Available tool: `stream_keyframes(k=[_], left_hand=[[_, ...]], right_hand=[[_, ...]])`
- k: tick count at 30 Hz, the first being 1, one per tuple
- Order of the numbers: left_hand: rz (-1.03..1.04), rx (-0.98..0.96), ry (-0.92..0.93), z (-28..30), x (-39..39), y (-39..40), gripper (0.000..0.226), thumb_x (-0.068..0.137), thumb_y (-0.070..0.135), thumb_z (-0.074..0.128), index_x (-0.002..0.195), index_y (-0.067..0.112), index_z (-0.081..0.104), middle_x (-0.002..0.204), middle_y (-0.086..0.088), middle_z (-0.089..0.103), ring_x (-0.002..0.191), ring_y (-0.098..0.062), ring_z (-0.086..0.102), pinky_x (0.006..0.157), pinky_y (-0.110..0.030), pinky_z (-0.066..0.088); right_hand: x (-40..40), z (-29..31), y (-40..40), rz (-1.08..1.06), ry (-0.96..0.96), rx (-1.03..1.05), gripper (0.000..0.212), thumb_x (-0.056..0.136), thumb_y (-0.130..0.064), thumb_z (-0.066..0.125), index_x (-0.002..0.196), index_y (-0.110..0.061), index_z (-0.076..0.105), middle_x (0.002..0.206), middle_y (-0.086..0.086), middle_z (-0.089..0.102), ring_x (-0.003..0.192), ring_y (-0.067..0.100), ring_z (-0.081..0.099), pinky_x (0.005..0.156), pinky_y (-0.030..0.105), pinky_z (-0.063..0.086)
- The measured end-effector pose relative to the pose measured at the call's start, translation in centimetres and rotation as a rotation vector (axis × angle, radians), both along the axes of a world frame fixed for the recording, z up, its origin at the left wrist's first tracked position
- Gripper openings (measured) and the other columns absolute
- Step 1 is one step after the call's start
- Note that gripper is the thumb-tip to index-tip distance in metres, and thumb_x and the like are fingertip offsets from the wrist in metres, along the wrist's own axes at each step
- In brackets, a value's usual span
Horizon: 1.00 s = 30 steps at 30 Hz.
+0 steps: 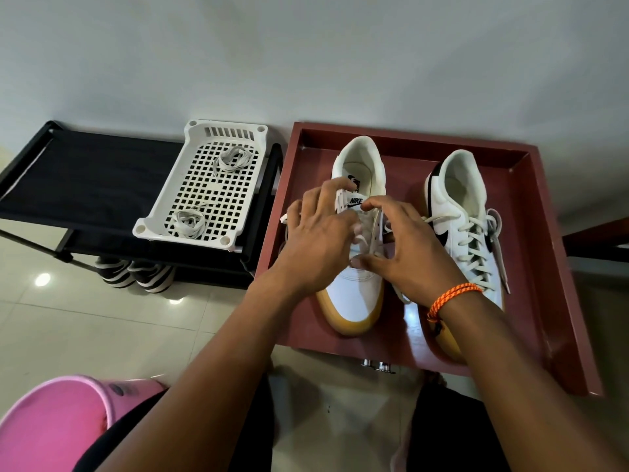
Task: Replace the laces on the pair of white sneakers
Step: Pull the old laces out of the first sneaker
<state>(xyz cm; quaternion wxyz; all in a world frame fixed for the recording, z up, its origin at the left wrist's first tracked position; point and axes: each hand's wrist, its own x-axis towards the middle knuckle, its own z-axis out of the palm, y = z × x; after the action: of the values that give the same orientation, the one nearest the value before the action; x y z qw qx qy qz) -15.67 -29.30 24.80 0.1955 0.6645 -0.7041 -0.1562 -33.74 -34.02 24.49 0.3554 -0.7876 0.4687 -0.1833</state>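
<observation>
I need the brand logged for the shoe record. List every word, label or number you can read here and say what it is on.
"NIKE": on the tongue label of the left sneaker, between the two hands.
Dark print on that sneaker's insole: too small to read.
Dark mark on the pink container: blurred, unreadable.

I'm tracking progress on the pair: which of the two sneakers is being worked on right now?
The left sneaker in the red tray: both hands are on its laces. The right sneaker sits untouched, fully laced.
</observation>
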Motion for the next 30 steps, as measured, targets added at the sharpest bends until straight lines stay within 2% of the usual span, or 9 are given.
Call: stream_keyframes(k=[6, 9, 11, 13, 18, 21, 24, 27, 30], left_hand=[[0.229, -0.115, 0.157, 0.7, 1.8, -0.4, 0.009, 0.103, 0.021, 0.061, 0.107, 0.026, 0.068, 0.153, 0.005, 0.041, 0.141, -0.02, 0.038, 0.115, -0.056, 0.028], [0.029, -0.073, 0.052, 1.0, 0.8, 0.1, 0.01, 0.099, 0.035, 0.066, 0.106, 0.04, 0.072, 0.168, 0.015, 0.03, 0.155, -0.018, 0.027, 0.117, -0.063, 0.019], [-0.056, 0.026, -0.057, 0.6, -0.3, 0.3, 0.009, 0.099, 0.037, 0.065, 0.101, 0.037, 0.074, 0.174, 0.013, 0.018, 0.161, -0.022, 0.015, 0.115, -0.072, 0.017], [-0.048, 0.074, -0.086, 0.2, -0.9, 0.4, 0.012, 0.101, 0.034, 0.062, 0.096, 0.032, 0.073, 0.175, 0.011, 0.014, 0.161, -0.025, 0.009, 0.114, -0.075, 0.016], [0.104, -0.019, 0.027, 0.5, 0.1, 0.0, 0.017, 0.1, 0.025, 0.055, 0.091, 0.029, 0.069, 0.166, 0.01, 0.028, 0.152, -0.023, 0.022, 0.116, -0.064, 0.017], [0.228, -0.098, 0.117, 0.9, 0.9, -0.3, 0.009, 0.101, 0.023, 0.064, 0.102, 0.031, 0.068, 0.158, 0.01, 0.036, 0.147, -0.02, 0.029, 0.117, -0.06, 0.019], [0.116, -0.063, 0.074, 1.0, 0.7, -0.1, 0.009, 0.1, 0.031, 0.066, 0.103, 0.038, 0.07, 0.166, 0.015, 0.029, 0.156, -0.02, 0.019, 0.119, -0.066, 0.014], [0.005, 0.093, -0.028, 0.6, -0.2, 0.3, 0.008, 0.1, 0.036, 0.066, 0.099, 0.038, 0.074, 0.177, 0.014, 0.006, 0.163, -0.023, 0.0, 0.12, -0.073, 0.003], [0.008, 0.096, -0.045, 0.3, -0.3, 0.4, 0.004, 0.096, 0.034, 0.071, 0.097, 0.037, 0.073, 0.177, 0.013, 0.003, 0.163, -0.023, -0.001, 0.121, -0.07, 0.003]], right_hand=[[0.1, 0.0, 0.1, -0.01, -0.014, 0.004, 0.082, 0.075, -0.03, 0.095, 0.141, -0.042, 0.048, 0.139, -0.006, 0.049, 0.113, 0.018, 0.061, 0.095, 0.04, 0.057], [-0.1, 0.0, 0.0, -0.007, -0.02, -0.001, 0.082, 0.078, -0.029, 0.093, 0.145, -0.04, 0.047, 0.143, -0.005, 0.048, 0.119, 0.014, 0.056, 0.097, 0.033, 0.053], [0.0, 0.0, 0.1, 0.004, -0.025, -0.021, 0.077, 0.084, -0.026, 0.087, 0.147, -0.039, 0.046, 0.144, -0.005, 0.048, 0.118, 0.012, 0.056, 0.096, 0.034, 0.055], [0.0, 0.0, 0.1, 0.008, -0.02, -0.025, 0.077, 0.084, -0.026, 0.086, 0.147, -0.04, 0.045, 0.143, -0.006, 0.048, 0.118, 0.013, 0.057, 0.095, 0.035, 0.056], [0.0, 0.0, 0.0, 0.0, 0.002, 0.007, 0.083, 0.076, -0.032, 0.094, 0.144, -0.039, 0.048, 0.144, -0.006, 0.048, 0.118, 0.01, 0.052, 0.085, 0.014, 0.042], [0.2, 0.1, 0.1, -0.01, -0.007, -0.001, 0.082, 0.075, -0.032, 0.095, 0.142, -0.04, 0.049, 0.141, -0.006, 0.048, 0.118, 0.014, 0.055, 0.092, 0.031, 0.054], [0.1, 0.1, 0.2, -0.014, -0.008, -0.002, 0.084, 0.075, -0.03, 0.095, 0.143, -0.041, 0.048, 0.143, -0.007, 0.048, 0.118, 0.014, 0.057, 0.097, 0.039, 0.057], [0.0, 0.1, 0.1, -0.005, -0.01, -0.008, 0.08, 0.079, -0.029, 0.092, 0.144, -0.04, 0.047, 0.143, -0.007, 0.047, 0.117, 0.014, 0.057, 0.093, 0.03, 0.054], [0.0, 0.0, 0.1, 0.0, -0.004, -0.004, 0.079, 0.079, -0.03, 0.091, 0.144, -0.04, 0.047, 0.143, -0.008, 0.047, 0.114, 0.01, 0.054, 0.085, 0.015, 0.046]])
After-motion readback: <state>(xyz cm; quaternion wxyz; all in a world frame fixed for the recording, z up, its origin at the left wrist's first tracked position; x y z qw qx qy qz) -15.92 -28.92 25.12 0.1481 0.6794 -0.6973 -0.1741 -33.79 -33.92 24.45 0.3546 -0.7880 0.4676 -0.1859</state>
